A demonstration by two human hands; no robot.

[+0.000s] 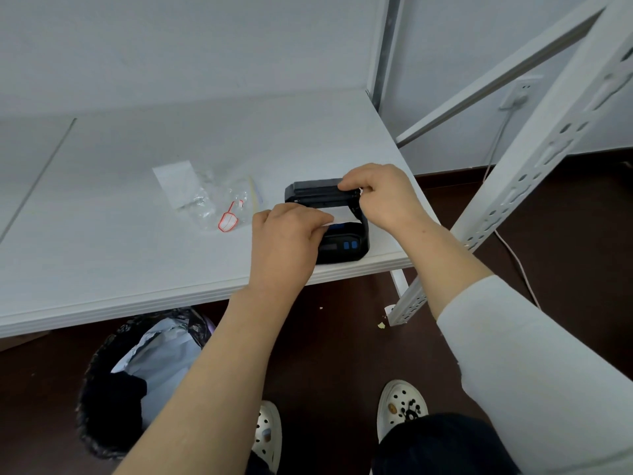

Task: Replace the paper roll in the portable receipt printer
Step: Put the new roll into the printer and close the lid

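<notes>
A black portable receipt printer [346, 248] with blue buttons sits near the front right corner of the white table [137, 255]. Its lid [315, 190] is raised toward the back. A strip of white paper [337, 216] comes out of the open compartment; the roll itself is hidden. My left hand [286, 241] lies over the printer's left side and pinches the free end of the paper. My right hand [380, 197] grips the right end of the raised lid.
Crumpled clear plastic wrapping [219, 200] with a red-edged label and a white slip lies left of the printer. A bin [137, 382] lined with a black bag stands under the table. A perforated white metal post [507, 200] leans at the right, with a cable beside it.
</notes>
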